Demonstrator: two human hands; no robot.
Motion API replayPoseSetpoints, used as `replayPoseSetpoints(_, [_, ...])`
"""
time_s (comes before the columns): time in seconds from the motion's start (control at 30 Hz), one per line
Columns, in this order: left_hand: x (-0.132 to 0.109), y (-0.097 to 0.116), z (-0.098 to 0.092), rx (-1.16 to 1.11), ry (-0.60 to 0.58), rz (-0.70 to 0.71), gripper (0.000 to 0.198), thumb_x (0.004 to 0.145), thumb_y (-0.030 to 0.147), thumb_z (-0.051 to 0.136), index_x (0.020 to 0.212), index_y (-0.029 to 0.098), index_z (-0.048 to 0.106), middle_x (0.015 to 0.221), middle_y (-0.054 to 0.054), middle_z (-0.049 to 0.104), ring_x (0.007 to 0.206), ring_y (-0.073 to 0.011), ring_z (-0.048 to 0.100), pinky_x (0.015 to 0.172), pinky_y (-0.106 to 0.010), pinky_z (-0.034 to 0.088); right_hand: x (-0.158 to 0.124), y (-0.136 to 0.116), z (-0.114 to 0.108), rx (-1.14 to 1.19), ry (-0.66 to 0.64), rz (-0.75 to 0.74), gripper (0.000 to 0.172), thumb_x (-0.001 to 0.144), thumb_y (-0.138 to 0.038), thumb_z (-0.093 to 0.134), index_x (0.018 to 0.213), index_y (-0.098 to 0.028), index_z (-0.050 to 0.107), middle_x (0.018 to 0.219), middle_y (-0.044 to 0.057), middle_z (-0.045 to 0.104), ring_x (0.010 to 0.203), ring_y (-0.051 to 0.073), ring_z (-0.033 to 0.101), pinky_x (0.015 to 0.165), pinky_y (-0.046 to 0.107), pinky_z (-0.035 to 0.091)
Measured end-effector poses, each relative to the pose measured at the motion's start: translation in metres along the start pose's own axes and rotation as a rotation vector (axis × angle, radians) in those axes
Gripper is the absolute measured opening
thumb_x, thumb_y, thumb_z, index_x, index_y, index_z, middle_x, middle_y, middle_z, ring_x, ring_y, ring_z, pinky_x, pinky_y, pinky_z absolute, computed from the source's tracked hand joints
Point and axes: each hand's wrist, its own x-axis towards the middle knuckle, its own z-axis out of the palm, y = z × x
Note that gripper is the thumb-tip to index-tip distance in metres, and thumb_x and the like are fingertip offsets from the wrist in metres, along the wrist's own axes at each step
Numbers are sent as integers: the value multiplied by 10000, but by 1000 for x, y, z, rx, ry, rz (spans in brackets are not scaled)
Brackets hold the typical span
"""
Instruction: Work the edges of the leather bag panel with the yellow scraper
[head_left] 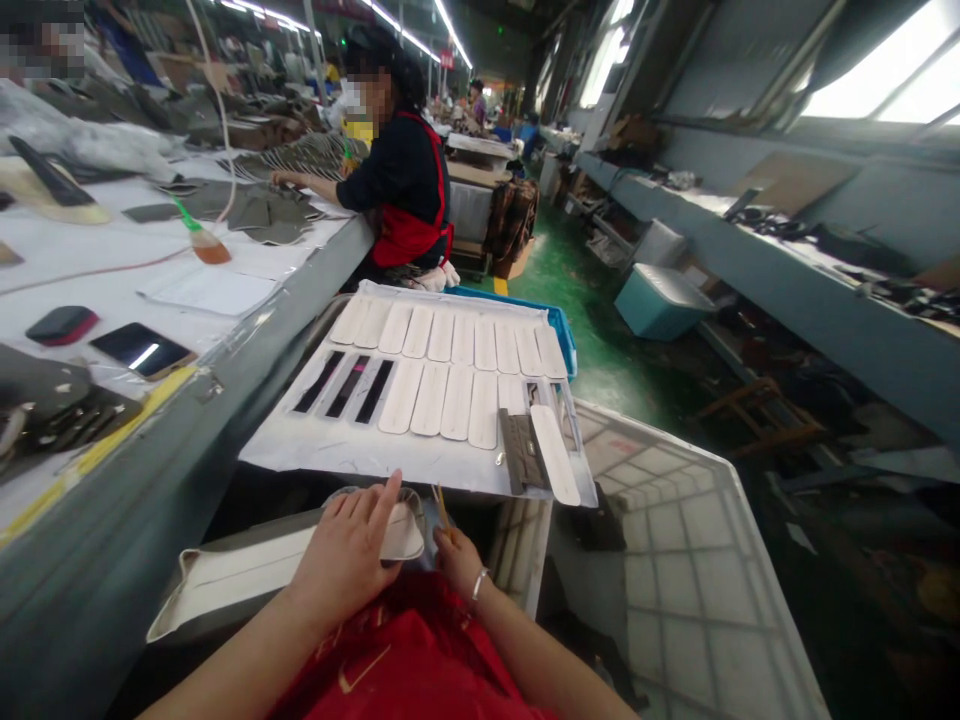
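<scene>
My left hand lies flat, fingers spread, on a long white strip that rests on a grey piece across my lap. My right hand is closed round a thin wooden stick, its tip pointing up beside the strip's rounded end. Just beyond my hands a white board carries two rows of white oblong pieces, three dark strips and a grey piece with one white oblong laid beside it.
A long grey workbench runs along my left with a phone, a glue bottle and fabric pieces. A co-worker in a red apron works further along it. A white crate stands at my right; a blue bin sits in the green aisle.
</scene>
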Motion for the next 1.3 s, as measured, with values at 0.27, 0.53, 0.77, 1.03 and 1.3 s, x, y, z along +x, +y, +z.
replayPoseSetpoints(0.27, [-1, -1, 0, -46, 11, 19, 931, 670, 325, 621, 1407, 113, 93, 1139, -131, 527, 1031, -272, 473, 925, -399, 322, -68, -19, -82, -839, 15, -293, 463, 763, -630, 446, 804, -174, 514, 658, 19, 544, 591, 147, 483, 551, 265, 272])
replayPoseSetpoints(0.53, [-2, -3, 2, -87, 20, 35, 956, 667, 287, 625, 1410, 128, 47, 1184, -136, 516, 1045, -277, 475, 923, -408, 328, -35, -103, -68, -1277, -306, -454, 629, 732, -712, 389, 974, -144, 513, 815, 134, 645, 679, 259, 607, 547, 294, 348])
replayPoseSetpoints(0.77, [1, -7, 4, -87, 24, 36, 903, 674, 240, 610, 1407, 143, 92, 1226, -141, 492, 1079, -280, 458, 927, -418, 326, -13, -130, -65, -1145, -655, -380, 608, 738, -608, 500, 1086, -111, 470, 744, 78, 600, 619, 193, 556, 506, 263, 356])
replayPoseSetpoints(1.03, [2, -14, 9, -80, -11, 48, 896, 648, 130, 542, 1413, 139, 76, 1245, -149, 473, 1104, -282, 434, 936, -435, 315, 5, -135, -59, -845, -911, -145, 469, 764, -526, 521, 1012, -136, 447, 633, -22, 545, 484, 103, 525, 487, 205, 408])
replayPoseSetpoints(1.3, [3, -17, 9, -119, -79, 54, 884, 685, 171, 513, 1417, 176, 18, 1302, -154, 425, 1165, -291, 393, 961, -446, 289, -6, -130, -49, -660, -761, 19, 424, 756, -477, 551, 1002, -159, 417, 548, -51, 516, 393, 104, 505, 353, 175, 382])
